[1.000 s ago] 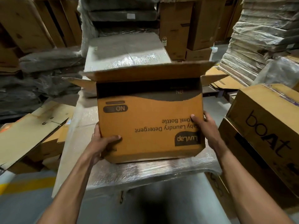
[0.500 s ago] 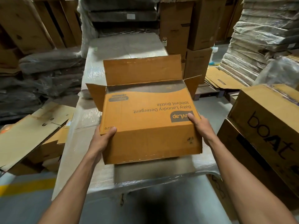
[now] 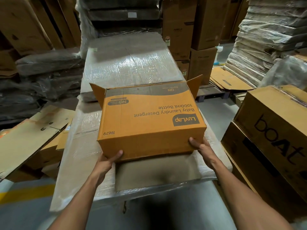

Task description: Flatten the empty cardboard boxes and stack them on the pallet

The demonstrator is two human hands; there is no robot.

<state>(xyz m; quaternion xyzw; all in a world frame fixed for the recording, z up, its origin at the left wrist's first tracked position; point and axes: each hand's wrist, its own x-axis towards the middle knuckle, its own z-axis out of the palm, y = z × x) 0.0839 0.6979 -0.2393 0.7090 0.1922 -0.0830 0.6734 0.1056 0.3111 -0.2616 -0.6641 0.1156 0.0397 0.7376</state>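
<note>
We hold an orange-brown printed cardboard box (image 3: 149, 120) by its near lower corners, over the front end of a long plastic-wrapped stack of flattened cardboard (image 3: 129, 63). Our left hand (image 3: 108, 161) grips the near left corner, thumb pressed on the near face and the other fingers curled out of sight beneath. Our right hand (image 3: 199, 146) grips the near right corner likewise, thumb on the face, fingers hidden under the edge. The box is tilted, printed side up with the lettering upside down to us. Its open end lies beyond our fingers and faces away, with two small side flaps standing out there, so we cannot tell what it holds. Just below our thumbs a dull brown cardboard panel (image 3: 157, 171) lies flat on the stack. To the right of our right fingers stand two closed brown cartons (image 3: 274, 123), one on the other, the upper marked "boat". To the left of our left fingers, lower down, lie loose flattened cardboard sheets (image 3: 29, 138).
</note>
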